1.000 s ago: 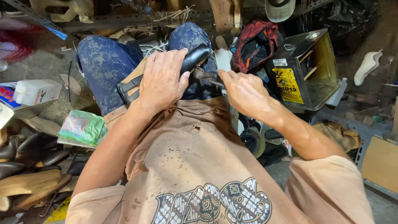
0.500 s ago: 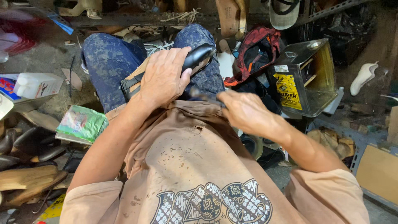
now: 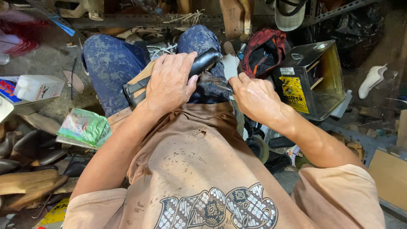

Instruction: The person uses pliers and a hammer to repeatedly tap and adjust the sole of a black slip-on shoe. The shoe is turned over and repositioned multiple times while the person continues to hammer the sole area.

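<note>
A black leather shoe on a wooden last lies across my lap, toe pointing to the upper right. My left hand presses down on it, fingers wrapped over the upper. My right hand sits just right of the shoe and grips a small metal tool whose tip touches the leather near the shoe's side. Blue patterned trousers and a stained tan shirt fill the middle of the view.
A square metal tin with a yellow label stands at the right beside a red-and-black bag. Dark shoe pieces and wooden lasts pile at the left, with a green packet and a white plastic bottle.
My right hand has drawn back and down toward my body with the tool, then returned close to the shoe. My left hand has stayed clamped on the shoe.
</note>
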